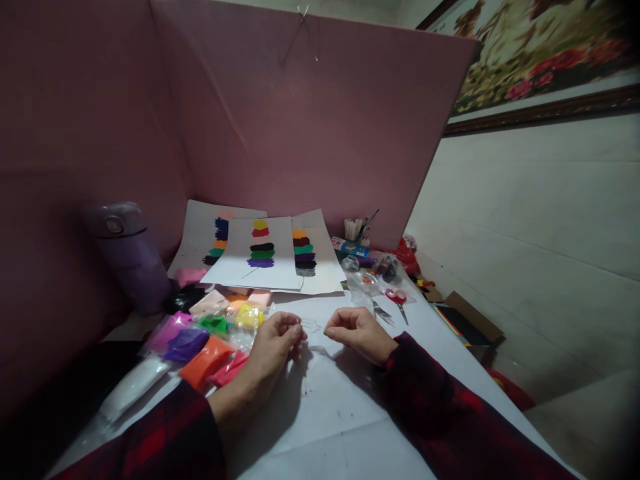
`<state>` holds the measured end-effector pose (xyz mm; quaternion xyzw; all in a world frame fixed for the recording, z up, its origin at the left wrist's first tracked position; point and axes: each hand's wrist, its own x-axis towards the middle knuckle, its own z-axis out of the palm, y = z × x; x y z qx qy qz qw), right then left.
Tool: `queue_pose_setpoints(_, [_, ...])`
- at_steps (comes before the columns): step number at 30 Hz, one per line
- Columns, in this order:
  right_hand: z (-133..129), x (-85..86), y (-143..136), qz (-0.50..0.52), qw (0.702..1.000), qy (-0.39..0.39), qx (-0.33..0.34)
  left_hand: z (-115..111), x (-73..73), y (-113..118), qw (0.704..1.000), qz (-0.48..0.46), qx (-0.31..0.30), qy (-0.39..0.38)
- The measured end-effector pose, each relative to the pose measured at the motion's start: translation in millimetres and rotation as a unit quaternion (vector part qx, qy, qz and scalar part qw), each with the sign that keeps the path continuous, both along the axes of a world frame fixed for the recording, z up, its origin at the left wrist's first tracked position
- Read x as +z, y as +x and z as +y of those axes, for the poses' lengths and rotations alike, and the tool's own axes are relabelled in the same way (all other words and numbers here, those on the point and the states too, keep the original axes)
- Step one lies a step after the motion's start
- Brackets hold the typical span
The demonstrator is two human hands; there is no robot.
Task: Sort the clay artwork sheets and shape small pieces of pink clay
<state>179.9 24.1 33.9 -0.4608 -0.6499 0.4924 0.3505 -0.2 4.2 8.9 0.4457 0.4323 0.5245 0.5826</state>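
Note:
Both my hands are raised a little over the white-covered table, fingertips facing each other. My left hand point(280, 340) is closed in a pinch, thumb against the fingers. Across the gap, my right hand point(354, 332) is pinched too, thumb on forefinger. A thin, pale, see-through piece point(313, 325) spans the space between them; it looks like fine strands, and its kind is unclear. Left of my left hand lie soft bags of coloured clay-like material, among them an orange bag point(206, 360), a purple bag point(186, 345) and a yellow one point(249, 316).
Paper sheets with colour swatches point(280, 280) lean at the back. A purple bottle point(135, 260) stands at left. Red-handled scissors point(398, 300), a blue box point(350, 247) and clear plastic packets point(367, 283) lie at back right, near the table's right edge.

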Motion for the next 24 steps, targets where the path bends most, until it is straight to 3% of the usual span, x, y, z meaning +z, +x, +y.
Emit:
queue_pose_setpoints(8, [4.5,0.5,6.3,0.018,1.0,0.005,-0.025,2.3,-1.1,-3.2,0.996,-0.052,0.065,-0.018])
queue_pose_setpoints(24, [0.5,3.7,4.0,0.014,1.0,0.01,-0.023,4.1,-3.1,-2.5,0.997,-0.067,-0.016,-0.022])
